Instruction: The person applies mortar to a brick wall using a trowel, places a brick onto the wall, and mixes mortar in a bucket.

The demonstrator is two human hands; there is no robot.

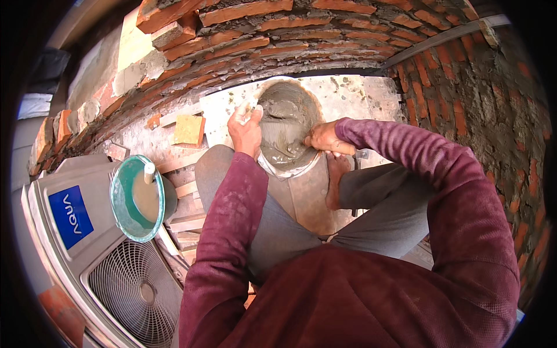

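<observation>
Between my knees stands a round bucket (270,166) of wet grey mortar (284,104), its pale rim smeared. My left hand (246,130) is closed at the bucket's left rim, thumb and fingers gripping the edge. Over the right rim, my right hand (326,138) is wrapped round the light wooden handle of a trowel (346,149). Its blade lies in the mortar and is coated grey, so its outline is hard to make out. My bare foot (336,178) rests close to the bucket, below my right hand.
An unfinished brick wall (249,43) runs along the far side; another brick wall (429,93) rises at right. At left, a green bucket (125,217) of cloudy liquid stands on an outdoor fan unit (75,261). A yellowish block (188,129) lies on the slatted boards.
</observation>
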